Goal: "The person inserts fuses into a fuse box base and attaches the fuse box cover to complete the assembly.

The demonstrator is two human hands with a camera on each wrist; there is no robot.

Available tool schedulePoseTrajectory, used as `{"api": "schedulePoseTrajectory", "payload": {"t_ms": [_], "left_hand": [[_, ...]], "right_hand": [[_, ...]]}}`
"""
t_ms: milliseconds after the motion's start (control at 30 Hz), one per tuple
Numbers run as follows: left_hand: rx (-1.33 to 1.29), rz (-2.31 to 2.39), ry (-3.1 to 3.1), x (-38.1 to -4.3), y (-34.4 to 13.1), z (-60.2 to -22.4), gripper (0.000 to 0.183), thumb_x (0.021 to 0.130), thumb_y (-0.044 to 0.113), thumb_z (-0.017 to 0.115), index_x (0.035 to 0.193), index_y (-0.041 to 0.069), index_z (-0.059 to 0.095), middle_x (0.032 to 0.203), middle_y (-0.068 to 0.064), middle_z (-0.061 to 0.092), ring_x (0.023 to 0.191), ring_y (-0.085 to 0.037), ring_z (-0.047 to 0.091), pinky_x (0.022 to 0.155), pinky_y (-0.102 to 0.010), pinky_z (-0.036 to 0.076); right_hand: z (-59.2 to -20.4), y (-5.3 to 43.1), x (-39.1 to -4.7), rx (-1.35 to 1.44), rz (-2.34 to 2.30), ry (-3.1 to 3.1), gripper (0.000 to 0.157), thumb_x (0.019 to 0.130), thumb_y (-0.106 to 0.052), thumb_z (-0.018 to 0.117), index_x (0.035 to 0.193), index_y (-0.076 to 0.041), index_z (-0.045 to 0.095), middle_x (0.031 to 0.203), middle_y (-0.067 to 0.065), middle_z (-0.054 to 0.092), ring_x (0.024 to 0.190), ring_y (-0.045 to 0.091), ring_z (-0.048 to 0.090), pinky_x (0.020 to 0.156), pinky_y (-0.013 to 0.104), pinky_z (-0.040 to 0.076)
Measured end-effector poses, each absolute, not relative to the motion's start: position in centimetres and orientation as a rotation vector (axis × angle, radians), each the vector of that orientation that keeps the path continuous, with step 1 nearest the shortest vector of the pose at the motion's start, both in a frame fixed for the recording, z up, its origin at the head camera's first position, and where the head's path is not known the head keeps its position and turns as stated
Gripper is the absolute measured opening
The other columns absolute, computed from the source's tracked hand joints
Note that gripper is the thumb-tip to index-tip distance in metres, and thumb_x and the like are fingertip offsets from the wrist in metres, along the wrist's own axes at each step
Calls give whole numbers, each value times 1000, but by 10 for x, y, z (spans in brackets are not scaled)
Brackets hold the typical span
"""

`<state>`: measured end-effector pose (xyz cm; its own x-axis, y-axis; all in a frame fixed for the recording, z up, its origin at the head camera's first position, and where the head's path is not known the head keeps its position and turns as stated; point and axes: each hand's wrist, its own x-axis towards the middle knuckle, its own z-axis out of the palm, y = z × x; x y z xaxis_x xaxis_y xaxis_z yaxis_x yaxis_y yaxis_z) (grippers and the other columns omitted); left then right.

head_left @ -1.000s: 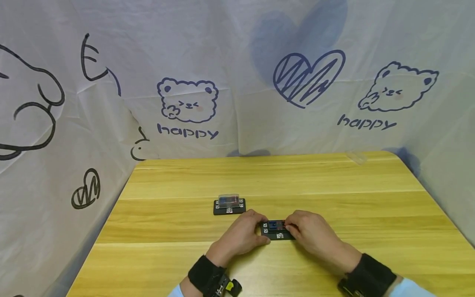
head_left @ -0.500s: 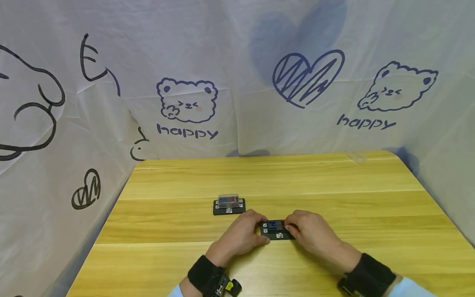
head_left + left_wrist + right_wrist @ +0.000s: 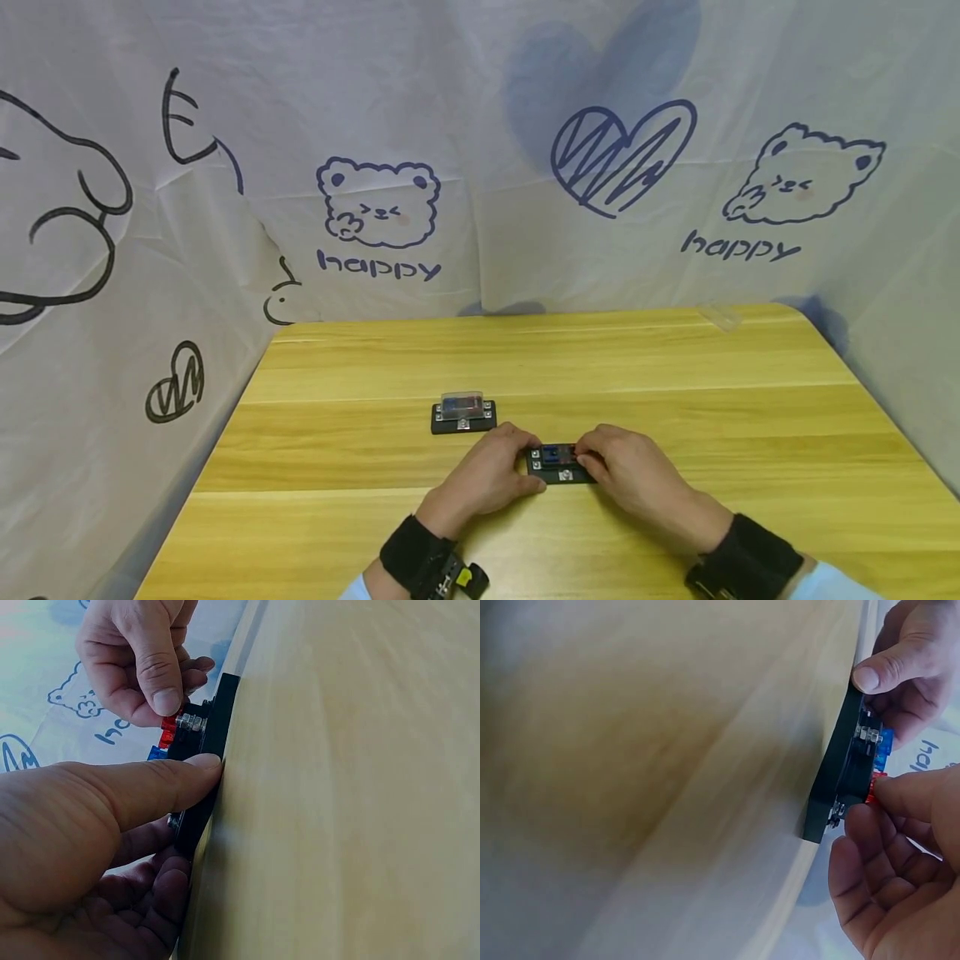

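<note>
A black fuse block (image 3: 553,477) with metal screw terminals lies on the table, its top uncovered. My left hand (image 3: 487,477) grips its left end, the thumb on the near edge and fingers behind. Blue blade fuses (image 3: 884,750) and red ones (image 3: 166,738) stand in the block's middle. At the red side, my right hand (image 3: 637,471) pinches a red blade fuse (image 3: 873,787) between thumb and index finger; the fingertips partly hide it. How deep that fuse sits in its slot cannot be told.
A second fuse block (image 3: 442,429) with a clear cover (image 3: 462,406) over its fuses sits behind my left hand. The wooden table (image 3: 360,358) meets a white cloth (image 3: 495,250) with drawings at the back. A transparent scrap (image 3: 720,317) lies near the far edge.
</note>
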<state>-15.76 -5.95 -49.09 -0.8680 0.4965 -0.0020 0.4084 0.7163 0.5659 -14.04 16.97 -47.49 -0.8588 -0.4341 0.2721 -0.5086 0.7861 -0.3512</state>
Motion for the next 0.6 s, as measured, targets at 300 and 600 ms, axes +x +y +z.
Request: {"api": "schedulePoseTrajectory", "payload": {"t_ms": [300, 600], "left_hand": [[719, 872, 2756, -158, -59, -491, 52, 75, 36, 81, 120, 15, 64, 108, 3, 58, 95, -10, 52, 87, -31, 47], [731, 870, 2765, -159, -59, -493, 52, 75, 36, 81, 119, 15, 64, 106, 3, 58, 95, -10, 53, 86, -31, 47]], "right_hand": [[-472, 169, -141, 682, 666, -2855, 5, 85, -18, 72, 90, -19, 71, 85, -10, 64, 73, 4, 55, 66, 32, 51], [-473, 172, -140, 654, 704, -2858, 5, 86, -21, 72, 91, -21, 70, 86, -10, 64, 73, 4, 55, 66, 32, 49]]}}
